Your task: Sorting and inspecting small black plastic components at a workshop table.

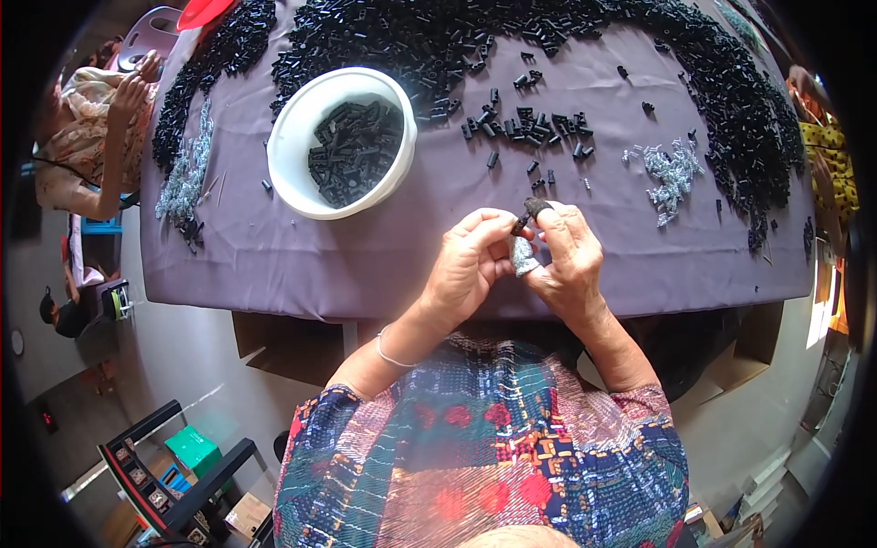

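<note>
My left hand (468, 263) and my right hand (568, 258) meet at the near edge of the cloth-covered table. Both are closed in a pinch, fingertips together on a small black plastic piece (521, 225), mostly hidden by the fingers. On my right hand, a dark wrap (537, 207) covers one fingertip, and a grey wrap (523, 258) sits around the thumb. Just beyond the hands lie loose black cylindrical pieces (530, 128). To their right is a small heap of shiny, silvery little parts (673, 175), too fine to make out clearly.
A white bucket (285, 173), partly filled with black pieces, stands left of centre. Large heaps of black pieces (384, 46) line the far side and the right edge (744, 146). Another silvery pile (187, 169) lies at the left. Other people sit at both sides of the table (247, 265).
</note>
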### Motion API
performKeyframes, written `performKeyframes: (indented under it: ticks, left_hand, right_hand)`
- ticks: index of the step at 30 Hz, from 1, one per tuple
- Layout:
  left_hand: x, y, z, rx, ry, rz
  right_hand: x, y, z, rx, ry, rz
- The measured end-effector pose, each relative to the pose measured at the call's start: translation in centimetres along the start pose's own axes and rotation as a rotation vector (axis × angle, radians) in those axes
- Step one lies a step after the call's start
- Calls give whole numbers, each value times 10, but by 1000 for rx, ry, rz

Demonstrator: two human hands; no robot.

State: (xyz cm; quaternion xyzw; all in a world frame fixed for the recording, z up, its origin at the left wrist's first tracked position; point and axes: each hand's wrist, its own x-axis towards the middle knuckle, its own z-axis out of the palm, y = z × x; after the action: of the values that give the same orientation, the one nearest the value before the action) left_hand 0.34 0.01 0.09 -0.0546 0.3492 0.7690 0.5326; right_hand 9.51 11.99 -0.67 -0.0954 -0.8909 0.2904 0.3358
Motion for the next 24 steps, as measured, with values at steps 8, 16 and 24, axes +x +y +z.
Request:
performKeyframes:
  ticks: [8,16,24]
  left_hand:
    - [3,2,6,214,26,100]
    - [3,2,8,246,58,114]
    - [6,-1,5,324,29,188]
  right_hand:
    - [-2,4,-1,11,-38,-68]
    - [5,-3,-7,-49,-120,-43]
    - [6,-2,-7,-93,-114,-76]
